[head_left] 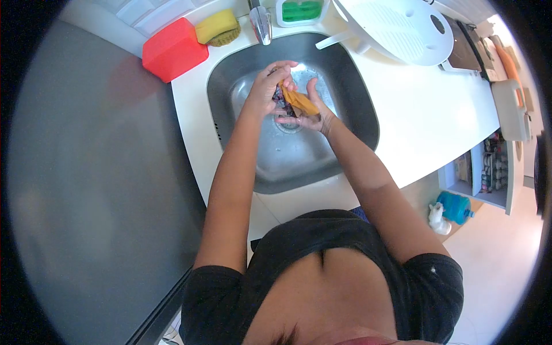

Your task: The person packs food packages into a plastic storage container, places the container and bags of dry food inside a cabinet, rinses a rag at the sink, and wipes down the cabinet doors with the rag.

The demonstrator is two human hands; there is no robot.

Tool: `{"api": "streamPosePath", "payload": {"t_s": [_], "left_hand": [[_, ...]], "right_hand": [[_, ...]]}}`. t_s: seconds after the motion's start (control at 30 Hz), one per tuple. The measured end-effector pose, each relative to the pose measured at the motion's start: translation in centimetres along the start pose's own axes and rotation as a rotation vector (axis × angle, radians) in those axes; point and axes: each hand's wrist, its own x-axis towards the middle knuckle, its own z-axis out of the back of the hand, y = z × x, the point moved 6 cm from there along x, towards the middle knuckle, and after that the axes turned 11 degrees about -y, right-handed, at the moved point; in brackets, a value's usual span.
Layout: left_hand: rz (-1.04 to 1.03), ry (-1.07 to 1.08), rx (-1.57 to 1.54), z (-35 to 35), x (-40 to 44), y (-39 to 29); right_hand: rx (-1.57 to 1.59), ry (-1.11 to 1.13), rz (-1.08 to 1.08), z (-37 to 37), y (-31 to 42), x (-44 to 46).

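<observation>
Over the metal sink basin (276, 155), a crumpled cloth (299, 102), orange-yellow with a dark patterned part, lies between my two hands. My left hand (270, 86) has its fingers curled round the cloth's dark patterned side. Beneath the orange part, my right hand (316, 115) is spread with the thumb up, and the cloth rests against its palm and fingers. The drain (288, 127) shows just below the hands. Above them is the metal faucet (261, 26); whether water runs from it I cannot tell.
A red container (174, 50) and a yellow sponge (218, 27) stand at the back left. Behind the sink is a green item in a white holder (302, 10). A white rack (402, 29) sits at the back right. An open drawer (489, 167) juts out at the right.
</observation>
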Motion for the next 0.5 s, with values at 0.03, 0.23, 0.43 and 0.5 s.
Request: {"api": "streamPosePath", "payload": {"t_s": [0.03,0.23,0.43,0.5], "left_hand": [[0.006,-0.001,0.003,-0.1,-0.2,0.1],[-0.069,-0.087,0.543,-2.8,-1.9,-0.5],[-0.153,-0.071,0.808,-3.8,-2.0,0.4],[-0.181,-0.145,0.826,-3.4,-1.9,0.8]], "right_hand": [[-0.051,0.090,0.035,-0.8,0.2,-0.9],[-0.696,-0.097,-0.016,-3.0,-0.3,-1.2],[-0.588,-0.387,0.169,-3.4,-0.7,-2.2],[-0.688,-0.401,0.292,-5.0,-0.2,-3.4]]}}
